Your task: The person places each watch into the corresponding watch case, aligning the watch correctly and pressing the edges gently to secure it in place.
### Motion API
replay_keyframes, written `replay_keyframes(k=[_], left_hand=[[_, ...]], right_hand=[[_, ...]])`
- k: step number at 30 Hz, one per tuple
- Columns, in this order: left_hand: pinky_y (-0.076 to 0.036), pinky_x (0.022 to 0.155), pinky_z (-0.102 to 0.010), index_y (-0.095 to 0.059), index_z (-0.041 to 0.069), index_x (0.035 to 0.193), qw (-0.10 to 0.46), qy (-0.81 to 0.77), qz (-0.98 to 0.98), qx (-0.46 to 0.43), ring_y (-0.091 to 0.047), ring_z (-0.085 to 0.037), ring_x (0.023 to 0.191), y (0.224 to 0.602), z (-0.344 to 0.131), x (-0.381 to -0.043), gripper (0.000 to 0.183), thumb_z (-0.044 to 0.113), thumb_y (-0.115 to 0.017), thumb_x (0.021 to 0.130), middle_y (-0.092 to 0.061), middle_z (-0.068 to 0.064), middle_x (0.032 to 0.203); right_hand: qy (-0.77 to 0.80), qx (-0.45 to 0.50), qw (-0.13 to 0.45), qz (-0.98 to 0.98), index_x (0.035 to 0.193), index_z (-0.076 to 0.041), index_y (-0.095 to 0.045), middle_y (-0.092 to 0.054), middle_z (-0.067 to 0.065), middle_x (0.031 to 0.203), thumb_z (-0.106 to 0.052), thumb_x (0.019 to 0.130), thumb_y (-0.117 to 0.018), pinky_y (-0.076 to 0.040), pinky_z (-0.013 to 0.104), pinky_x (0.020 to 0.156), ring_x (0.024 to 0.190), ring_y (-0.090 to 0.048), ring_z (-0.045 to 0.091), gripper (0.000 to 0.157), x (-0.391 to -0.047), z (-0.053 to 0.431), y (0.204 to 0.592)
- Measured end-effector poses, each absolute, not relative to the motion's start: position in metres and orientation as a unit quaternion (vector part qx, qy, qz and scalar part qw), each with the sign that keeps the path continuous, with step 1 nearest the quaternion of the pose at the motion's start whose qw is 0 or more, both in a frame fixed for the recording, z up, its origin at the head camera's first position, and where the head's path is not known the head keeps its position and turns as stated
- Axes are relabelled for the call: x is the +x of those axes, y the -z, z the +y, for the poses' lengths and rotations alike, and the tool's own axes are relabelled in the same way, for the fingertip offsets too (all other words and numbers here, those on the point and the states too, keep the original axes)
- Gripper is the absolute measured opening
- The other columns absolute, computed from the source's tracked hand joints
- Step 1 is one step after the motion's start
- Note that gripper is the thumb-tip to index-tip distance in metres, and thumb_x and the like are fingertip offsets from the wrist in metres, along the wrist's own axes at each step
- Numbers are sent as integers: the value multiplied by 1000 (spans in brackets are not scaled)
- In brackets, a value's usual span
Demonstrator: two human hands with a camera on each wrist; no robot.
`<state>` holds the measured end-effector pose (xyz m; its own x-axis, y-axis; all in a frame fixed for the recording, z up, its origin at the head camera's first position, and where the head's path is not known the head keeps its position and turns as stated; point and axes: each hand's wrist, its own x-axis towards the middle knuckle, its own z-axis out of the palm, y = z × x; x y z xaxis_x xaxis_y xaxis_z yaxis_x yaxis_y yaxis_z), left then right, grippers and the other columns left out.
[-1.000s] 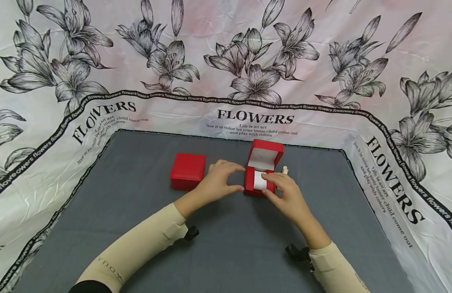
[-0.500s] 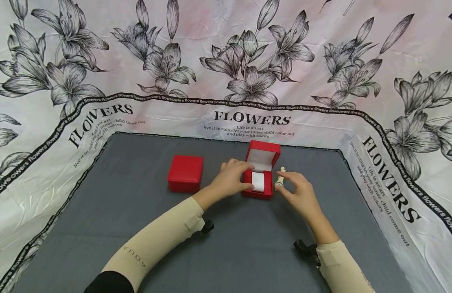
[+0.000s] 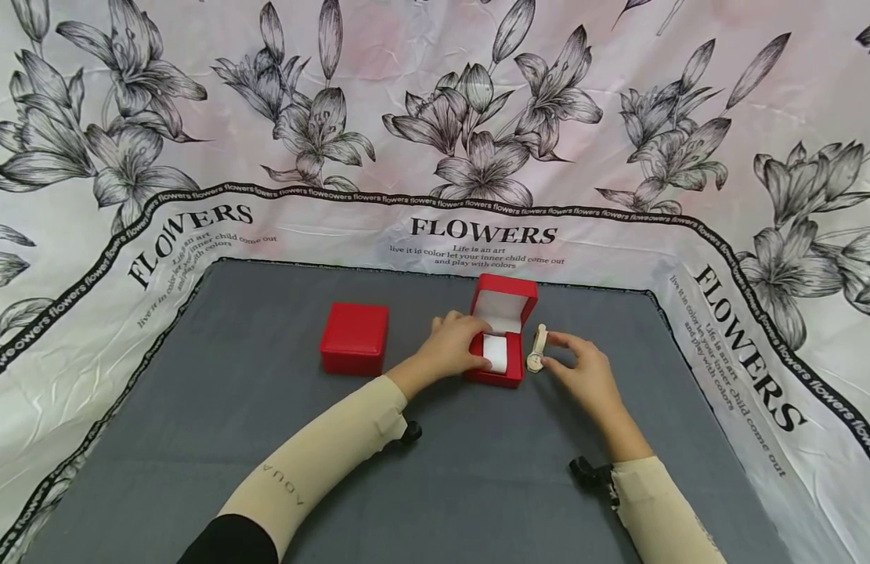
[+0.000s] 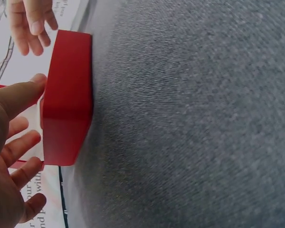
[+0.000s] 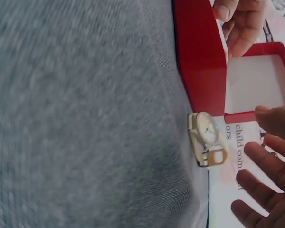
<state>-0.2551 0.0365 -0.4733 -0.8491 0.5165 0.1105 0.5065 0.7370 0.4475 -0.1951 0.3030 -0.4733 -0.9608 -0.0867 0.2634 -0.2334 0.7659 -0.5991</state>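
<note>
**Inspector:** Open red box (image 3: 500,345) first: it stands on the grey bench (image 3: 265,439), lid raised, white cushion (image 3: 496,352) seated in the base. Report the hands, working outward.

**Assistant:** The left hand (image 3: 454,347) rests on the box's left side, fingers loosely spread over the rim, thumb toward the cushion. A second ago it sat clear of the box on that side; it has closed in since. I see contact, but no clamping.

**Inspector:** And the right?

**Assistant:** The right hand (image 3: 585,374) has withdrawn from the cushion, where its fingertips were a second ago, and now sits to the box's right, fingers relaxed and parted, holding nothing. The wrist view confirms this (fingers spread, none curled round anything). Just ahead of its fingertips lies a small pale watch (image 3: 537,350) on the bench, close beside the box's right wall, not touching the hand as far as I can tell.

**Inspector:** Significance?

**Assistant:** In my judgement the work on the cushion has paused; attention has shifted to the watch, with the left hand steadying the box. The watch is not yet gripped.

**Inspector:** Surroundings?

**Assistant:** A second red box (image 3: 354,338), shut, stands well to the left, untouched. Flower-printed cloth (image 3: 477,117) rises behind and around the bench.
</note>
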Motion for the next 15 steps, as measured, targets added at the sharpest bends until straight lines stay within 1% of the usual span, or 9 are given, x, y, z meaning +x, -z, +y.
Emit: replay_keyframes(k=[8, 15], left_hand=[[-34, 96, -45, -63, 24, 139, 16, -201, 941, 273, -48, -20, 125, 474, 40, -252, 63, 46, -84, 83, -64, 5, 139], [-32, 93, -45, -62, 26, 142, 27, -164, 946, 278, -47, -19, 120, 467, 43, -251, 65, 47, -83, 84, -65, 7, 138]], right_hand=[[-346, 34, 45, -937, 138, -6, -62, -67, 17, 133, -21, 93, -77, -44, 56, 103, 125, -59, 37, 50, -201, 310, 487], [-342, 33, 26, -939, 138, -4, -60, -68, 19, 129, -23, 92, -78, -44, 56, 102, 120, -61, 38, 53, -205, 311, 490]])
